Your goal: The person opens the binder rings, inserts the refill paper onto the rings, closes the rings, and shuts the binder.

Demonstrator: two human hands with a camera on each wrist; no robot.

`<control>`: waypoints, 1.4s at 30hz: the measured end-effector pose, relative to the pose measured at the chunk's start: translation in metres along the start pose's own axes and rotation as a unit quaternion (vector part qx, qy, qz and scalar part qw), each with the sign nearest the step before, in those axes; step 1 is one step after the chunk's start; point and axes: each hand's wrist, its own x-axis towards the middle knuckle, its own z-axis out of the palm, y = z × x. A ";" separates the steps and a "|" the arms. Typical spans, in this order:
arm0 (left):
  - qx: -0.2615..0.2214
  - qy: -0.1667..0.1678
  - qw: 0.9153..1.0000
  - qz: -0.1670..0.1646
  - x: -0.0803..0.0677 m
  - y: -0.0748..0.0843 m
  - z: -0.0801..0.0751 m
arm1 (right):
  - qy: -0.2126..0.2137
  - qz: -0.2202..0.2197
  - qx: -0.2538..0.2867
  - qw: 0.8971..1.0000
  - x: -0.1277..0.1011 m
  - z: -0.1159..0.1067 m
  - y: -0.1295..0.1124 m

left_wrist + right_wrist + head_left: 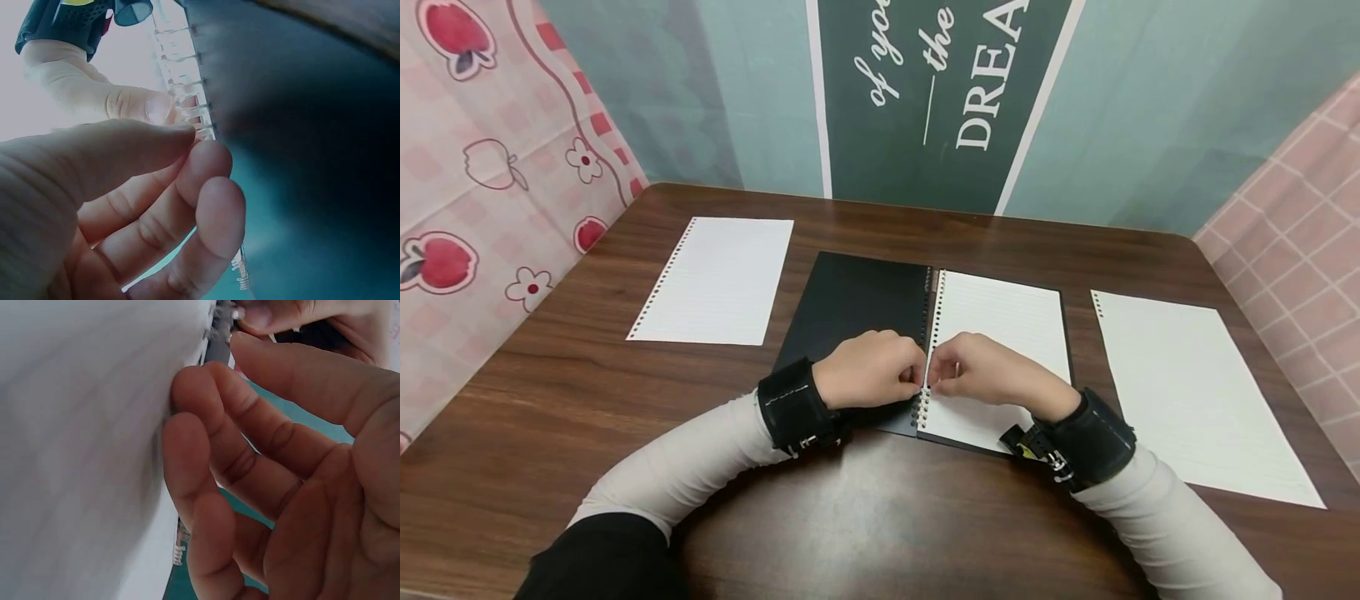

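This looks like a small staged desk booth, not a lived-in room. Beyond the fingers, a dark wooden table is closed in by hung backdrops: a teal sheet with a dark green banner bearing white lettering straight ahead, an apple-print cloth far to their left, and a pink tile-pattern sheet far to their right. An open ring notebook under the fingers and loose lined sheets on either side give it a study-desk look.

Both hands together, fingers curled
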 end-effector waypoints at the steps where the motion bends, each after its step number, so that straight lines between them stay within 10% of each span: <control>1: 0.003 0.003 1.000 0.001 0.000 0.000 0.000 | 0.000 -0.002 0.001 1.000 0.001 0.001 -0.001; 42: 0.004 0.019 0.999 0.026 0.001 -0.007 0.003 | 0.004 -0.026 0.023 0.999 0.004 0.006 0.002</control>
